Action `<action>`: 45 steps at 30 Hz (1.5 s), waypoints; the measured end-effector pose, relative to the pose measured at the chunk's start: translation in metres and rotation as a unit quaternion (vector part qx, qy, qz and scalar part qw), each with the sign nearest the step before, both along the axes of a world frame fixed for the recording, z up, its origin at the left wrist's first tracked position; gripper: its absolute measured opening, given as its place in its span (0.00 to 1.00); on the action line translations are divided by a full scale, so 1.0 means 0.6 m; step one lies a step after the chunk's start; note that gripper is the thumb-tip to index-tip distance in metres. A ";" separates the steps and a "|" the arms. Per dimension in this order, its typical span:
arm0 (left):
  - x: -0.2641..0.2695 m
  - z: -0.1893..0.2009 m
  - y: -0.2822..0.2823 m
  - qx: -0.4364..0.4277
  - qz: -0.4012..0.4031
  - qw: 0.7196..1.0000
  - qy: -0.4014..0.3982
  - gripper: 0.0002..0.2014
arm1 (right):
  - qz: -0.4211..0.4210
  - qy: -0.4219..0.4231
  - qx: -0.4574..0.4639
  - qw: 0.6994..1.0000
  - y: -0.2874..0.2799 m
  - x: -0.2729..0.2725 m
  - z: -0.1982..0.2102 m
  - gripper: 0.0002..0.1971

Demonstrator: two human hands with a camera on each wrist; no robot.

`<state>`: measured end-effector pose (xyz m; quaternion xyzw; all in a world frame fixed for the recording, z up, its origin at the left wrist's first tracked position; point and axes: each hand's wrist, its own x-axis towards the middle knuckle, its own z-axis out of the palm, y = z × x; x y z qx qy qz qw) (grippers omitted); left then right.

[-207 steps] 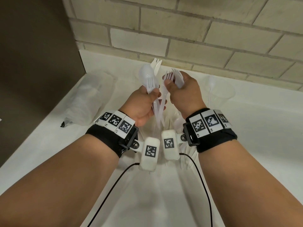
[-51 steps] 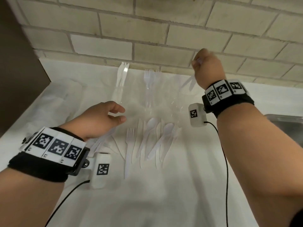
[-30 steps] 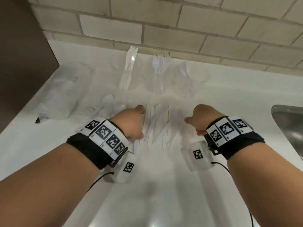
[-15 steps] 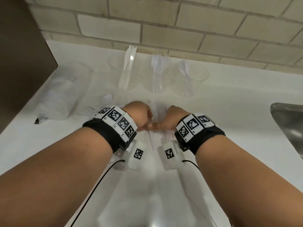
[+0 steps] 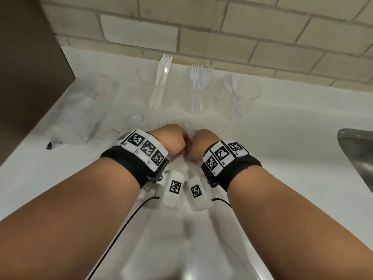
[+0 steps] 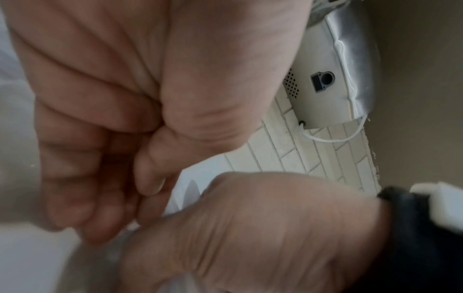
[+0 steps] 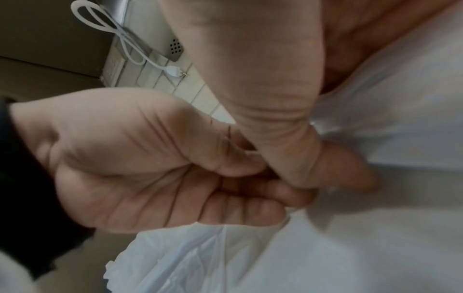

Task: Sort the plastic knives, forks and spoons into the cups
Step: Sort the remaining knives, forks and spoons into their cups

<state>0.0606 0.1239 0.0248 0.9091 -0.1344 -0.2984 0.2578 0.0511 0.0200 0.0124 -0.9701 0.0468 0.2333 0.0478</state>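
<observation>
Three clear cups stand in a row by the wall: knives [image 5: 161, 77] in the left cup [image 5: 173, 98], forks [image 5: 196, 77] in the middle one, spoons [image 5: 230, 83] in the right cup [image 5: 252, 93]. In front of them my left hand [image 5: 173, 142] and right hand [image 5: 201, 144] are pressed together, knuckles up, over the loose pile of white cutlery, which they cover. Both wrist views show curled fingers: the left hand [image 6: 100, 138] meets the right thumb [image 7: 288, 158]. What the fingers enclose is mostly hidden. One loose spoon [image 5: 134, 119] lies left of my hands.
A clear bag of stacked cups [image 5: 80, 118] lies at the left, beside a dark panel [image 5: 26, 67]. A steel sink [image 5: 357, 158] begins at the right edge. The brick wall runs directly behind the cups. White counter stretches toward me.
My right hand came down from the spoon cup. Both hands then moved inward over the spread-out cutlery and closed together on it; the pile that lay in view is now covered.
</observation>
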 end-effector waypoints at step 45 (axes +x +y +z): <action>-0.012 0.026 0.072 -0.656 0.280 0.599 0.364 0.25 | -0.141 -0.158 0.703 0.679 0.035 -0.020 0.080 0.14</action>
